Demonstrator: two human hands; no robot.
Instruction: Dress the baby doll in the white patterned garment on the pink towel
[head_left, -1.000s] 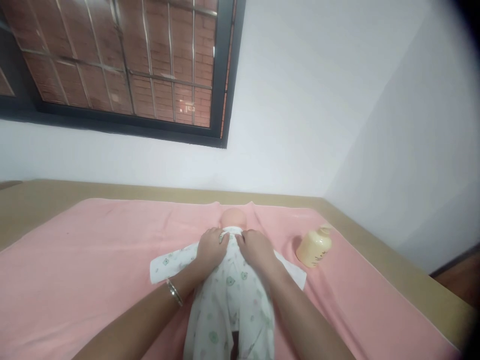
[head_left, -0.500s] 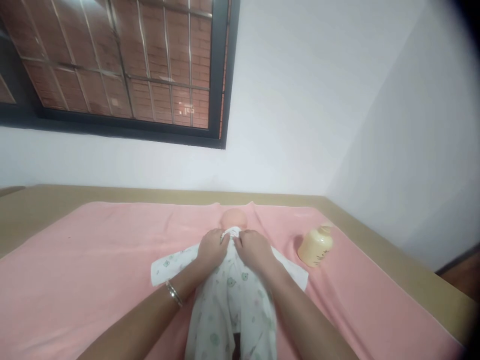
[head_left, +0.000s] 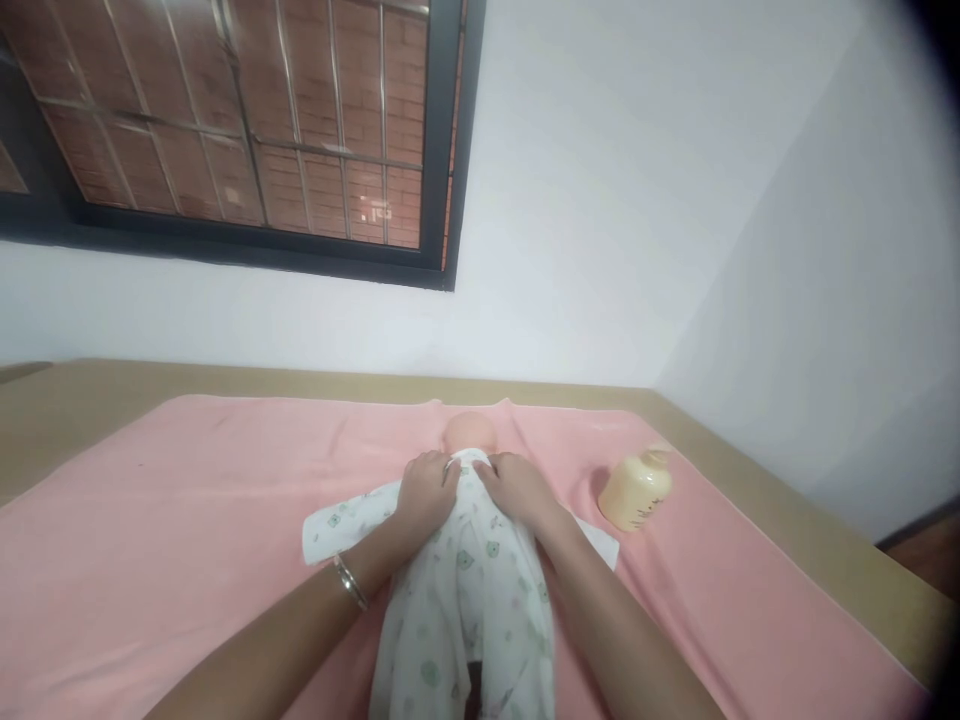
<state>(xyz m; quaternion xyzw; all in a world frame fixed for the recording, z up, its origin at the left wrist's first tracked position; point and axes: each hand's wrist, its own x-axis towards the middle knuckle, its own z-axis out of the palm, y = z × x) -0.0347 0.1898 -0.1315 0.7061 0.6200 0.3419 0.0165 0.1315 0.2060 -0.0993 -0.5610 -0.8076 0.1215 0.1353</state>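
A doll's bald pink head (head_left: 471, 433) shows at the collar end of a white baby romper (head_left: 469, 580) printed with green figures. The romper lies with its sleeves spread sideways and its two legs toward me. My left hand (head_left: 430, 492) grips the left side of the collar, thumb inward. On the collar's right side, my right hand (head_left: 517, 488) pinches the fabric with curled fingers. A metal bangle (head_left: 349, 582) circles my left wrist. The doll's body is hidden under the cloth and my hands.
Under everything is a pink blanket (head_left: 187, 520) on a tan surface (head_left: 112, 390). A pale yellow pump bottle (head_left: 636, 490) leans to the right of the romper. Behind stand a white wall (head_left: 600, 200) and a barred window (head_left: 300, 120).
Both hands stay at the collar, with the thumbs and collar cloth shifted slightly. The view has tilted a little; the bottle and blanket are otherwise the same.
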